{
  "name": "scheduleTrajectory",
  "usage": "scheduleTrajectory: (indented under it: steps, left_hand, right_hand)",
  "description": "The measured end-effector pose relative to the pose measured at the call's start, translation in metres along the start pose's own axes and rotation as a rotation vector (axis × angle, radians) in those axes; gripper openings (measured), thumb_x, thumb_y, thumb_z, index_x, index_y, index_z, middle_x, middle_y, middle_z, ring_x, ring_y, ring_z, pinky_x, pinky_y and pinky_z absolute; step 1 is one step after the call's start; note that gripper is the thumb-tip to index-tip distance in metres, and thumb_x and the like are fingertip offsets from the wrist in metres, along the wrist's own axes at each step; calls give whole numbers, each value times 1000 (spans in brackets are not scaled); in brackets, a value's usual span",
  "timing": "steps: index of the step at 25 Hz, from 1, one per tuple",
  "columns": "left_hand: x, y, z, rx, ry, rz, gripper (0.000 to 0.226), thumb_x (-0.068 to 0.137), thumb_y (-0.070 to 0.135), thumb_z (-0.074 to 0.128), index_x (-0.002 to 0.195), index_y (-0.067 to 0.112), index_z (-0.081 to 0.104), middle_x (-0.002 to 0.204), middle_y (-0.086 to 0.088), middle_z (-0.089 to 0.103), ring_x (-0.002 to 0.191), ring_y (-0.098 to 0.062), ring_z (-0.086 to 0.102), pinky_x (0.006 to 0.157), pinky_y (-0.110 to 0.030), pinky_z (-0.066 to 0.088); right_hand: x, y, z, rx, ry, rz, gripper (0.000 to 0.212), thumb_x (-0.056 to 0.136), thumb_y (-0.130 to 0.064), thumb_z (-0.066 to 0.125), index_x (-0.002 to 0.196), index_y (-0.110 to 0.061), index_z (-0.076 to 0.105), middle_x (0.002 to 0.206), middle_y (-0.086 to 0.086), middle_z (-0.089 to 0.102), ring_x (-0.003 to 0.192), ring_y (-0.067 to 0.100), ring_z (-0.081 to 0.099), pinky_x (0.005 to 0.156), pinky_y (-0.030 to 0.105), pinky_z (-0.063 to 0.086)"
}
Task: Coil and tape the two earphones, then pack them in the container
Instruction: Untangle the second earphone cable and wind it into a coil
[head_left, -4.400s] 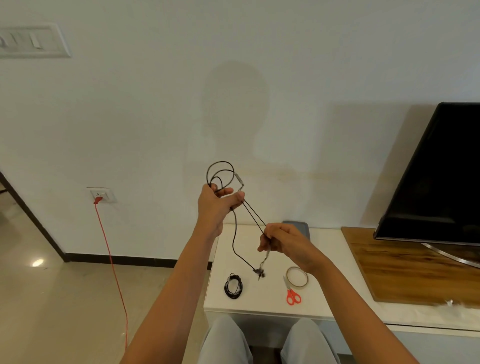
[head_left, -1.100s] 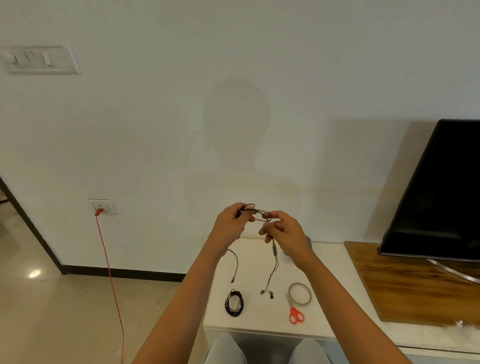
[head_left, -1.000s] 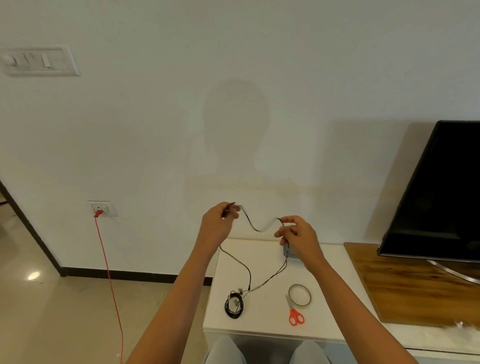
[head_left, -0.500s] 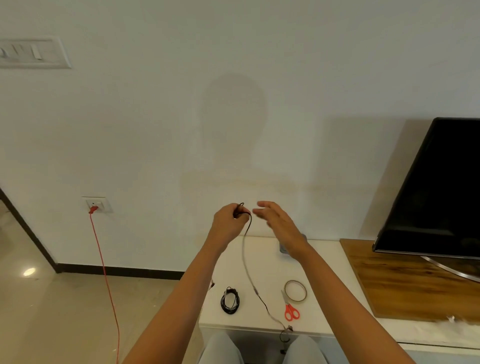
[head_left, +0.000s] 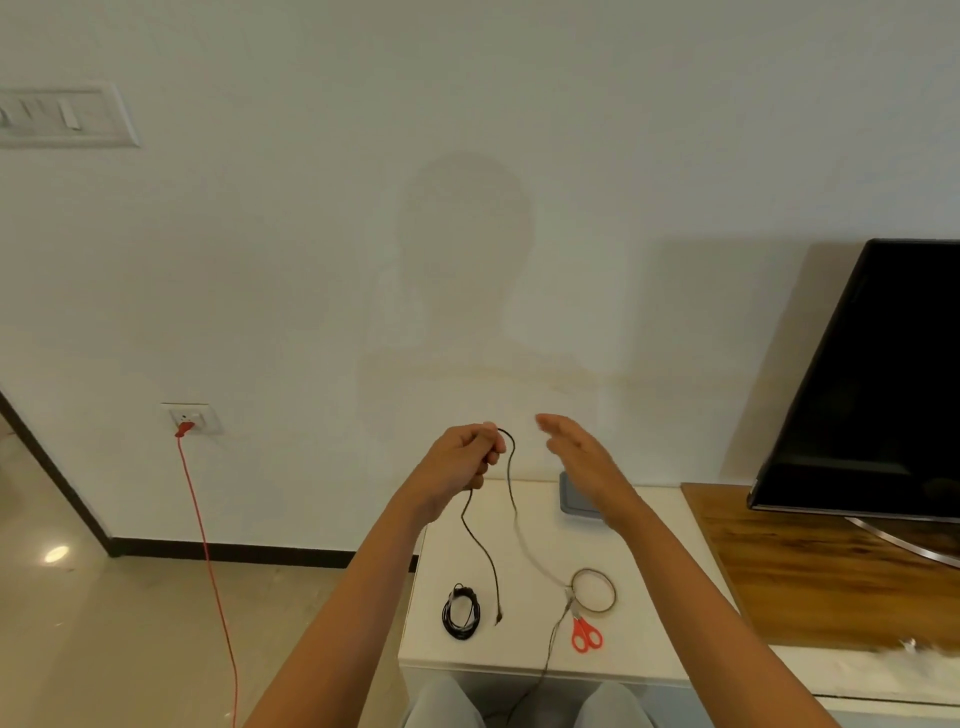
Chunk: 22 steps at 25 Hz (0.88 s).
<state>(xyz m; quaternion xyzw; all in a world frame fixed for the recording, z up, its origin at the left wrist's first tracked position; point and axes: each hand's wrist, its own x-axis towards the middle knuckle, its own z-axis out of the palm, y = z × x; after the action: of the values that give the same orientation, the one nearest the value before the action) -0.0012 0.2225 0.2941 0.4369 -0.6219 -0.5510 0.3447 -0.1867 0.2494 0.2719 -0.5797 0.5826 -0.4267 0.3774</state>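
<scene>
My left hand (head_left: 460, 460) is raised above the white table (head_left: 649, 587) and pinches the black earphone cable (head_left: 511, 499). The cable hangs uncoiled in two strands, one ending near the table surface, the other trailing over the front edge. My right hand (head_left: 582, 457) hovers just right of it, fingers spread, holding nothing. A second earphone (head_left: 461, 613) lies coiled in a black bundle on the table. A tape roll (head_left: 594, 591) and red-handled scissors (head_left: 586, 631) lie to its right. A grey container (head_left: 576, 499) sits at the back, partly hidden by my right wrist.
A black TV (head_left: 878, 395) stands on a wooden board (head_left: 810, 566) at the right. A red cord (head_left: 208, 561) hangs from a wall socket at the left. My knees show below the table's front edge.
The loops I had gathered in my left hand have come undone. My right hand let go of the cable and opened; the cable now hangs loose from my left hand.
</scene>
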Motion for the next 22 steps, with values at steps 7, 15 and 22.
scheduleTrajectory:
  steps: [7,15,22]
  left_hand:
    - [-8,6,0,142,-88,-29,40,99,44,41,74,17,56,60,8,51,50,-6,40,51,-16,36]
    - [-15,19,7,51,-98,22,36,100,35,43,75,16,58,60,6,44,47,-5,32,47,-16,28]
    - [-24,21,4,73,-114,-18,35,100,36,44,78,15,62,63,6,51,49,-5,38,51,-16,35]
  right_hand:
    - [2,-8,-2,97,319,-174,20,95,-7,50,86,-11,68,73,1,67,56,6,57,63,26,52]
    - [-7,-10,3,98,15,-139,31,94,-7,51,123,-17,57,118,-2,64,108,11,59,92,24,48]
    - [-4,-12,-5,327,432,-129,18,96,-9,50,91,-7,67,73,8,65,53,11,53,58,29,54]
